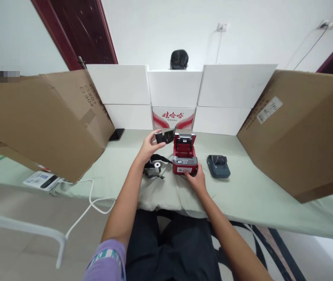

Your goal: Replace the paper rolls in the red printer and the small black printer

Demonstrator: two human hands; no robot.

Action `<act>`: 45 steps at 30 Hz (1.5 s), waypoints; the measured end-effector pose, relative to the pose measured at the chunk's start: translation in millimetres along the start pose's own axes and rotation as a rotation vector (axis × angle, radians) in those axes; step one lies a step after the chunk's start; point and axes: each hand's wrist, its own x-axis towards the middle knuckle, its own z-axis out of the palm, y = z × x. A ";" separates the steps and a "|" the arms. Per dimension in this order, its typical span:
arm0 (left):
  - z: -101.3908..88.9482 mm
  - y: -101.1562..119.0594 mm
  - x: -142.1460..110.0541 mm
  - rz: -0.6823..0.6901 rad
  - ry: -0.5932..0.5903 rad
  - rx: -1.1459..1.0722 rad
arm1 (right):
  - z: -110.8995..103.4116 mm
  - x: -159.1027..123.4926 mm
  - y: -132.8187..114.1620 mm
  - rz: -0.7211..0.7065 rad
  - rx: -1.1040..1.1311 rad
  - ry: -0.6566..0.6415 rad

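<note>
1. While the right hand (196, 178) is clasping the red printer (178, 166) midway between the table's (251, 175) front and back edges, uneven pressure could be tipping it.
2. Nearer the back edge, the left hand (149, 147) is pinching a roll (159, 137) aloft; its loose tail (170, 135) could be snagging the raised lid (185, 139).
3. That hand is partly hiding the roll; whether tail and lid are touching isn't showing clearly.
</note>
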 end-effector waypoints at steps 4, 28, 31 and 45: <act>15.6 17.4 -8.3 0.073 -0.116 0.451 | 0.7 0.3 1.6 -0.015 0.011 0.003; 89.4 -56.0 39.1 -0.078 -0.312 0.912 | 1.8 0.2 0.9 0.011 -0.010 0.017; 94.5 -57.3 43.4 -0.118 -0.353 1.008 | 1.7 -0.3 0.6 0.010 -0.002 0.020; 94.5 -52.1 -13.4 0.017 -0.103 0.747 | 2.8 -1.6 3.2 0.015 0.082 0.023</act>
